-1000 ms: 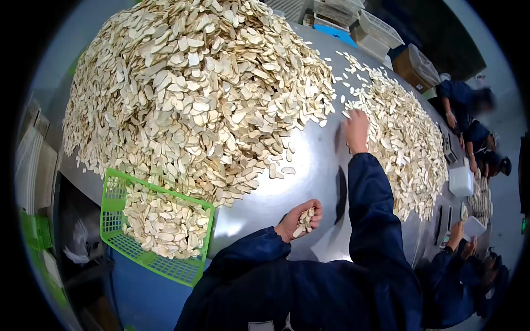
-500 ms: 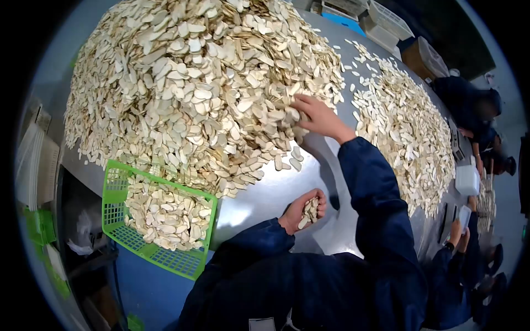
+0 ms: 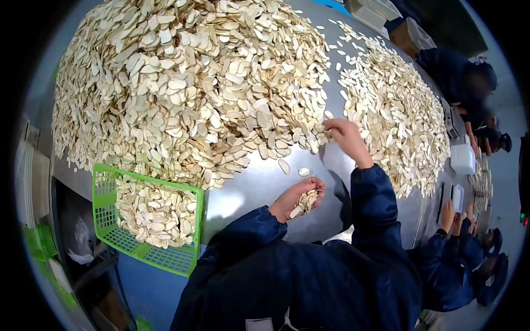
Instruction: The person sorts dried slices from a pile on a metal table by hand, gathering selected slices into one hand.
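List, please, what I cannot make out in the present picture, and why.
All in the head view:
Left hand: its palm is mostly hidden by the slices it holds.
Large heap: its top is cut off by the upper edge.
Green basket: lower contents are covered by upper slices.
Right hand: whether it grips anything is too small to tell.

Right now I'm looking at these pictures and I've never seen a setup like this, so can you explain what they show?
There's no machine here, just a person's bare hands. Every picture comes from one camera worn on that person's head, looking forward and down. On the metal table lie a large pile of pale, flat slices and a smaller pile to its right. The left hand cups a handful of slices. The right hand is by the large pile's edge; whether it grips a slice is unclear. A green basket at left holds more slices.
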